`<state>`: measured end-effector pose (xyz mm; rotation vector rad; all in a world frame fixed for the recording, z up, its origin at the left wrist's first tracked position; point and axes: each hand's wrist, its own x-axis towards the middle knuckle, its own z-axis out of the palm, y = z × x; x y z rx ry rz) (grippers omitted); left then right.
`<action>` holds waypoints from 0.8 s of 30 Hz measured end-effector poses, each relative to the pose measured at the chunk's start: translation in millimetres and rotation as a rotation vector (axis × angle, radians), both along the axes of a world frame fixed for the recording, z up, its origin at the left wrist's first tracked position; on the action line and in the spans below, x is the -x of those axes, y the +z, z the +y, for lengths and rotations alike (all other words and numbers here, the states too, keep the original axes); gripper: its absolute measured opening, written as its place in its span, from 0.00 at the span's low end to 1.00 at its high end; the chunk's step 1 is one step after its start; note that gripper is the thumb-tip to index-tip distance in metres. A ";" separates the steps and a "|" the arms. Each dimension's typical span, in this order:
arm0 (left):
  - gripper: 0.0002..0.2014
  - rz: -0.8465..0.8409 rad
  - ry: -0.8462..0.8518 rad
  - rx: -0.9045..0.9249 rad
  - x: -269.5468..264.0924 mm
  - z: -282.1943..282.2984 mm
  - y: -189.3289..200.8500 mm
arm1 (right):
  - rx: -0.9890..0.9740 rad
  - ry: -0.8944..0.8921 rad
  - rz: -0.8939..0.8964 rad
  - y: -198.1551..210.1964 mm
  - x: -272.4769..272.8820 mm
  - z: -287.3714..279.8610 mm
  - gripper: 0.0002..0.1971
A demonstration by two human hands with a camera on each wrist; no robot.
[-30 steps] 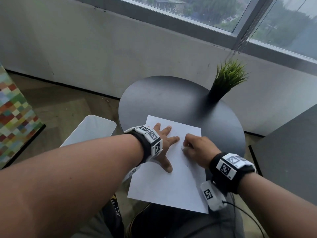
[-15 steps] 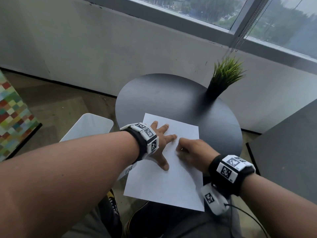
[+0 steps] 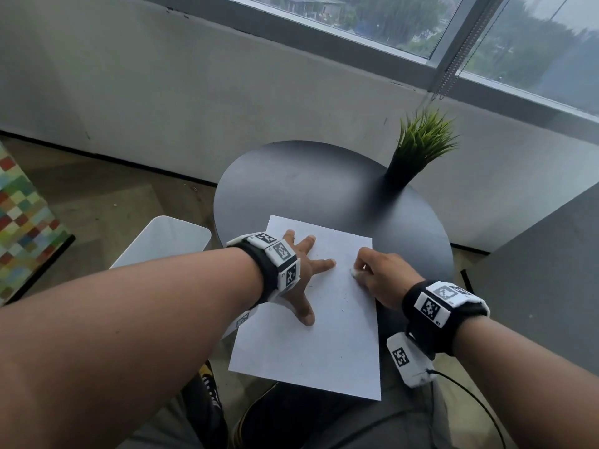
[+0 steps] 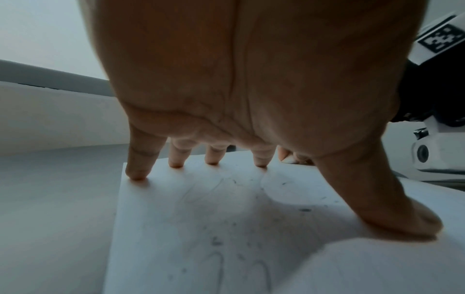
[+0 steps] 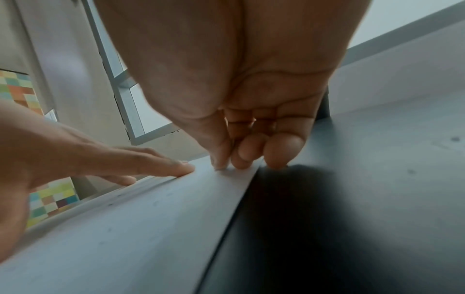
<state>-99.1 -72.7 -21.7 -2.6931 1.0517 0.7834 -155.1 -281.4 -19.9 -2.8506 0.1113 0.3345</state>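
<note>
Since the frame half a second earlier, the right hand [image 3: 384, 277] had slid toward the right edge of the sheet of paper [image 3: 324, 345], while the left hand [image 3: 303, 270] had kept its place in the sheet's upper left part. The right hand's thumb and fingers were curled in a pinch on a small white eraser [image 3: 355, 273], or what looked like one, pressed to the paper just inside that edge. In the right wrist view its outer fingers [image 5: 281, 151] came down at the paper's border, beside the dark surface [image 3: 308, 183]. The left hand lay open, with fingers [image 4: 137, 175] spread and tips planted on the sheet, pinning it. Faint pencil strokes and grey crumbs marked the paper between thumb and fingers.

The sheet lay in the lower middle of the head view, its near end hanging past the surface's rim.

The main risk was probably a crease or tear. The pinning hand sat well left of the rubbing, so a hard stroke toward the free edge could buckle the paper. The overhanging end could also let the sheet pivot if the left hand eased off.
</note>
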 end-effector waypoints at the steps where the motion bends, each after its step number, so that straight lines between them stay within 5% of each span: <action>1: 0.62 -0.001 0.006 0.004 2.0 -1.3 0.0 | -0.022 0.003 0.000 1.6 1.3 0.1 0.05; 4: 0.60 -0.016 0.048 0.036 10.6 -4.9 -4.8 | -0.020 0.074 -0.007 7.7 9.4 2.4 0.04; 9: 0.62 -0.034 0.049 0.025 14.3 -9.5 -8.7 | 0.065 0.477 0.065 7.9 38.7 28.2 0.08; 13: 0.62 -0.017 0.050 0.010 14.2 -14.0 -7.2 | 0.087 0.150 -0.028 16.2 17.1 1.8 0.05; 18: 0.62 -0.013 0.043 0.021 12.9 -9.9 -6.5 | 0.097 0.389 0.015 4.0 38.0 36.1 0.06; 24: 0.63 -0.020 0.048 0.013 13.1 -9.8 -7.8 | 0.088 0.117 -0.032 5.9 19.7 27.9 0.08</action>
